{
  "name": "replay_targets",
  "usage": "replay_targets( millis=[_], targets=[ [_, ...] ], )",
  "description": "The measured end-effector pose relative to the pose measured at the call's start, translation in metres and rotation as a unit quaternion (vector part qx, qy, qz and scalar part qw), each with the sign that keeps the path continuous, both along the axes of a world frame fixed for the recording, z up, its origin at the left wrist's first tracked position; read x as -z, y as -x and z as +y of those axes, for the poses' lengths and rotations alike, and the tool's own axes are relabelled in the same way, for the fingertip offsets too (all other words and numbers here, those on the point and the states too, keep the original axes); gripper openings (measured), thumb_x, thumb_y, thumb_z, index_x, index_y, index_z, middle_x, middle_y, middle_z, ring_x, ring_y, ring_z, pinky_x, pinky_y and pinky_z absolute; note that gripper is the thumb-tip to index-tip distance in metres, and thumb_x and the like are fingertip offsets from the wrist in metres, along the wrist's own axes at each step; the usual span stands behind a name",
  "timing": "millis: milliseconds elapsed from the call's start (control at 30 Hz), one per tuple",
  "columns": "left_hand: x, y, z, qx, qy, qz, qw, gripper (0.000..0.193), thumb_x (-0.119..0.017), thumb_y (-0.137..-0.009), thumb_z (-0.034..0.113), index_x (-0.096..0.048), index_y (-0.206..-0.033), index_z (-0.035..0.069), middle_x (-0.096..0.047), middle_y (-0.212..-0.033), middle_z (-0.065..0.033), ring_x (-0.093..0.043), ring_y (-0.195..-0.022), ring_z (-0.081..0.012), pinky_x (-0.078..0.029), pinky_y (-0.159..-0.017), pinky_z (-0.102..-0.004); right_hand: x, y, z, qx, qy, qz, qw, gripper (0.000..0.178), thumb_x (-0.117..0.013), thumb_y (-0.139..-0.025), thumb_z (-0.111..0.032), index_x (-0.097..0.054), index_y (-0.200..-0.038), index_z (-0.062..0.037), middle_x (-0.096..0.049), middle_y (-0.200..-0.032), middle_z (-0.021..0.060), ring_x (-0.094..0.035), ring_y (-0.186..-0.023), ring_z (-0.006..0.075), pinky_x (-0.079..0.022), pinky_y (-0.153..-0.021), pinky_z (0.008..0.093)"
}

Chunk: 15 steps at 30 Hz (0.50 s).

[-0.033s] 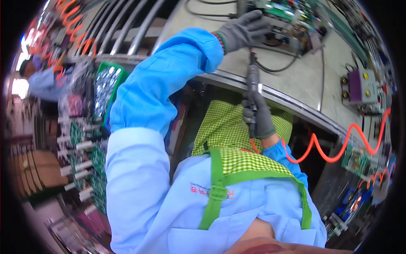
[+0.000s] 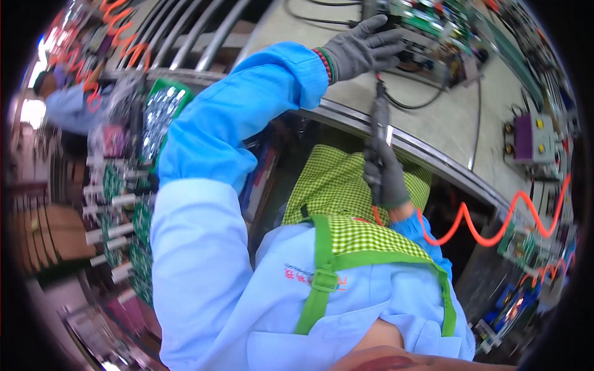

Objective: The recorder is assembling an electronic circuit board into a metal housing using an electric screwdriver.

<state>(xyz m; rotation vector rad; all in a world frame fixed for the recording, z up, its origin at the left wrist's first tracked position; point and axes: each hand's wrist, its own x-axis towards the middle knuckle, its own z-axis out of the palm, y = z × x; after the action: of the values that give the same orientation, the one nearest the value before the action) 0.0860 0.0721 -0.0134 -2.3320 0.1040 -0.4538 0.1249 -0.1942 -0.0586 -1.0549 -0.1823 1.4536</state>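
Observation:
My left hand (image 2: 364,52), in a grey glove, reaches over the workbench with its fingers stretched and somewhat spread. Its fingertips lie beside a metal fixture (image 2: 427,60) that carries a green circuit board (image 2: 436,21); whether they touch it cannot be made out. In my gloved right hand (image 2: 388,176) is a dark, slim power screwdriver (image 2: 379,117), held upright over my lap at the bench edge. Its tip points away from me and ends just below my left hand. An orange coiled hose (image 2: 476,234) runs from the tool's lower end off to the right.
A purple and grey control box (image 2: 531,137) stands on the bench at the right. Black cables (image 2: 411,106) lie near the fixture. On the left are a green tray of shiny parts (image 2: 162,120), racked circuit boards (image 2: 111,229) and a roller conveyor (image 2: 201,40). Another person (image 2: 77,108) sits far left.
The whole view has shifted slightly, so everything sits a little lower and mostly further right. Both hands keep about the same places relative to the bench, and the right hand still grips the screwdriver.

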Motion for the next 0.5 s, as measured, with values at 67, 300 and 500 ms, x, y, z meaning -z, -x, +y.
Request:
replay_targets(
  millis=[67,300,500],
  targets=[
    [-0.016,0.064,0.007,-0.072,0.048,0.008,0.996,0.047,-0.048,-0.082,0.022,-0.047,-0.129,0.03,-0.036,-0.145,-0.0026,-0.029,-0.137,-0.021,-0.013,-0.114,-0.0518,-0.012,-0.001,-0.033,-0.082,0.11,-0.112,0.984,0.023,-0.059,-0.086,-0.028,-0.05,-0.095,-0.0085,-0.041,-0.059,-0.0033,-0.036,-0.043,0.0064,-0.03,-0.04,0.0209],
    [-0.126,0.355,0.075,-0.626,0.264,0.063,0.731,0.055,-0.062,-0.081,0.038,-0.05,-0.122,0.003,-0.06,-0.111,-0.0219,-0.058,-0.101,-0.0384,-0.047,-0.087,-0.0444,-0.037,-0.159,-0.094,-0.226,0.041,-0.692,0.684,0.036,-0.068,-0.066,-0.014,-0.058,-0.098,-0.0006,-0.055,-0.075,0.0098,-0.052,-0.069,0.02,-0.045,-0.065,0.0338],
    [-0.046,0.507,0.086,-0.713,0.276,0.314,0.563,0.03,-0.054,-0.083,0.028,-0.06,-0.109,0.013,-0.065,-0.104,-0.0127,-0.063,-0.096,-0.0309,-0.049,-0.08,-0.0456,-0.041,-0.328,-0.113,-0.245,0.138,-0.789,0.547,0.039,-0.061,-0.069,-0.014,-0.058,-0.106,-0.0026,-0.061,-0.097,0.0204,-0.06,-0.091,0.0356,-0.047,-0.079,0.0412]
  ],
)
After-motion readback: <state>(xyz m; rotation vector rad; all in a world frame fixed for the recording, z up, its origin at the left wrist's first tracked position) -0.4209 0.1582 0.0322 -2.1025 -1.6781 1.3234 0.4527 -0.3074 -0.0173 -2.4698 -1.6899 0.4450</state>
